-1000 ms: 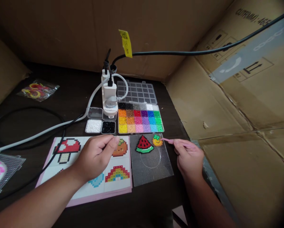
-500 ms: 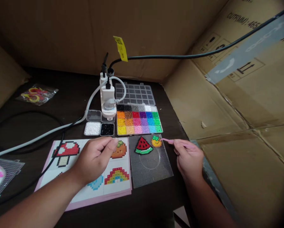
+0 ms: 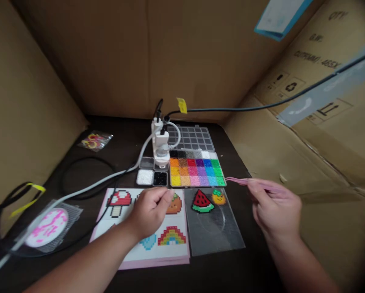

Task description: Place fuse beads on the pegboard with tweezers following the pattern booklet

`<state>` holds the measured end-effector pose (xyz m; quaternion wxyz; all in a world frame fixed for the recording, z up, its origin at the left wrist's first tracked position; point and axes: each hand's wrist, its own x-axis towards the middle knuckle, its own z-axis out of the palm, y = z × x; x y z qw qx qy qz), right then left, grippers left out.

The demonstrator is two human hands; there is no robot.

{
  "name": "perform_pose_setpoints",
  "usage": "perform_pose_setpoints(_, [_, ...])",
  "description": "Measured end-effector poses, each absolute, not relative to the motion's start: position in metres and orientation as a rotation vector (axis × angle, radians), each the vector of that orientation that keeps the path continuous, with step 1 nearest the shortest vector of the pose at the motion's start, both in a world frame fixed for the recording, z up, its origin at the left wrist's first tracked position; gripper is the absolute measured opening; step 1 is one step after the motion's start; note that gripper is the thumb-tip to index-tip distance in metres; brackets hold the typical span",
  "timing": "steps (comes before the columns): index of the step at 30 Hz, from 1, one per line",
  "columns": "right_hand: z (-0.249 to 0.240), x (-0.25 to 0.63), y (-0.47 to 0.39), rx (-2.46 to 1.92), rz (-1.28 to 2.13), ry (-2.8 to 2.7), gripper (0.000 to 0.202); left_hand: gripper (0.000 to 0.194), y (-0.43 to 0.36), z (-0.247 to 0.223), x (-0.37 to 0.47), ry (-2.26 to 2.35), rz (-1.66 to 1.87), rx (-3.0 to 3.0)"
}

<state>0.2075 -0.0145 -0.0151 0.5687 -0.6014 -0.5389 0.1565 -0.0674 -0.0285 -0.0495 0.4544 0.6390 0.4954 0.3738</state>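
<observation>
Pink tweezers [image 3: 239, 180] are held in my right hand [image 3: 275, 205], their tips at the right edge of the bead box [image 3: 197, 169], by its front green compartment. I cannot make out a bead in the tips. My left hand [image 3: 153, 211] is closed, thumb against fingers, over the pattern sheet [image 3: 167, 256]; whatever it may pinch is hidden. On the clear pegboard [image 3: 216, 236] are a watermelon slice [image 3: 201, 202] of beads and a small orange figure [image 3: 218, 198] with a green top. The sheet shows a mushroom, an orange fruit and a rainbow.
Behind the sheet stand small boxes of white beads [image 3: 145, 177] and black beads [image 3: 160, 179]. A white power strip [image 3: 161, 152] and its cables [image 3: 109, 175] lie across the left side. Cardboard walls [image 3: 261, 150] enclose the table. A pegboard with a pink-and-white disc [image 3: 48, 228] lies left.
My right hand has moved the tweezers away from the orange bead figure to the bead box's right edge. My left hand stays closed over the sheet. The camera view has shifted.
</observation>
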Motion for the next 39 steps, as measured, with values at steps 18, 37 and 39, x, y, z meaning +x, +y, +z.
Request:
perform_pose_setpoints(18, [-0.028,0.113,0.05,-1.433,0.843,-1.596,0.024,0.042,-0.027,-0.048,-0.068,1.18,0.937,1.585])
perform_pose_setpoints(37, [-0.033,0.113,0.056,-1.435,0.807,-1.51,0.022,0.041,-0.028,-0.047,-0.068,1.194,0.912,1.573])
perform_pose_setpoints(39, [-0.034,0.112,0.056,-1.433,0.809,-1.512,0.021,0.041,-0.028,-0.047,-0.068,1.189,0.909,1.576])
